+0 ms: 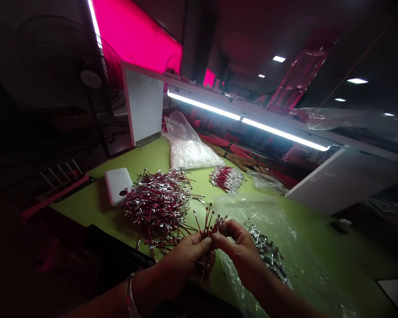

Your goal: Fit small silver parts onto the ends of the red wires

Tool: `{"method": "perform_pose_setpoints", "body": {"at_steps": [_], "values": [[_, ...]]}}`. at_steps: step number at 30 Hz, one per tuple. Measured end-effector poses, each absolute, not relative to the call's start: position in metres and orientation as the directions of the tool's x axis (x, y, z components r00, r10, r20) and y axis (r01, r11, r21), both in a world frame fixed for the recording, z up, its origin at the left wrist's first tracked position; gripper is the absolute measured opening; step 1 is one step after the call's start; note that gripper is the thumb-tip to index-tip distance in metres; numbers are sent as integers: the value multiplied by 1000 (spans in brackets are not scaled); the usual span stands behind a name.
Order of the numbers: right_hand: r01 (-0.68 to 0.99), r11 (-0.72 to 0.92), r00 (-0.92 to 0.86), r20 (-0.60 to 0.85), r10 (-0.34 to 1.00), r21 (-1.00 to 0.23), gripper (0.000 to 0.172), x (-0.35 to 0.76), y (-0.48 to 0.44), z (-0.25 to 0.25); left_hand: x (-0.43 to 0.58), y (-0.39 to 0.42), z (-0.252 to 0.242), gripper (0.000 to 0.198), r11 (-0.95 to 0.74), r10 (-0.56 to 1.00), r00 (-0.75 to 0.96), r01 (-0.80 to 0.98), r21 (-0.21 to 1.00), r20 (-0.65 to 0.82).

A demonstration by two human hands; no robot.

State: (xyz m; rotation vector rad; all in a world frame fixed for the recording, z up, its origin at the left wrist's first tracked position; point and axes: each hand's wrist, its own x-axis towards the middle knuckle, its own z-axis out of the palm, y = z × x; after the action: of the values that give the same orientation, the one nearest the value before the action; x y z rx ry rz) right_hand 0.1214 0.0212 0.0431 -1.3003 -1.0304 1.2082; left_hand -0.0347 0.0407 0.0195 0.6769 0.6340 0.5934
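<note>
My left hand (185, 260) and my right hand (239, 251) meet at the middle of the view, pinching a small bunch of thin red wires with silver metal terminals (209, 232). The wire ends fan upward from my fingers. Just left of my hands lies a large tangled pile of similar terminated red wires (157, 207) on the green tabletop (96, 216). Under and beside my right hand is a clear plastic bag (252, 216) holding loose silver terminals (268, 252). A metal bangle (130, 300) circles my left wrist.
A smaller aligned bundle of red wires (226, 179) and a clear bag of white connectors (185, 143) lie further back. A white power bank (118, 185) sits left of the pile. Beyond the table are wire bundles (227, 148), a lit LED bar (245, 117) and a standing fan (89, 79).
</note>
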Motion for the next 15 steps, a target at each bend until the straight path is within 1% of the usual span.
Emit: {"method": "perform_pose_setpoints", "body": {"at_steps": [2, 4, 6, 8, 9, 10, 12, 15], "values": [[-34, -103, 186, -108, 977, -994, 37, 127, 19, 44, -38, 36, 19, 31, 670, 634, 695, -273, 691, -339], [-73, -118, 206, -131, 970, -990, 43, 129, 17, 46, -42, 29, 19, 28, 704, 570, 753, -242, 667, -329], [-138, -121, 150, -141, 979, -983, 52, 127, 14, 49, -47, 21, 22, 27, 739, 507, 796, -206, 641, -330], [-192, -152, 53, -165, 985, -970, 58, 123, 11, 52, -51, 14, 25, 25, 784, 444, 833, -182, 594, -331], [-213, -197, 2, -202, 979, -957, 58, 120, 9, 52, -53, 11, 27, 23, 811, 405, 855, -171, 560, -324], [-232, -256, -47, -252, 967, -938, 53, 117, 7, 53, -55, 9, 28, 21, 835, 367, 876, -163, 525, -312], [-276, -364, -116, -345, 932, -890, 41, 114, 2, 52, -58, 6, 29, 22, 866, 317, 908, -160, 473, -274], [-320, -416, -146, -390, 909, -851, 31, 114, -3, 49, -60, 6, 29, 27, 891, 284, 931, -167, 421, -231]]}}
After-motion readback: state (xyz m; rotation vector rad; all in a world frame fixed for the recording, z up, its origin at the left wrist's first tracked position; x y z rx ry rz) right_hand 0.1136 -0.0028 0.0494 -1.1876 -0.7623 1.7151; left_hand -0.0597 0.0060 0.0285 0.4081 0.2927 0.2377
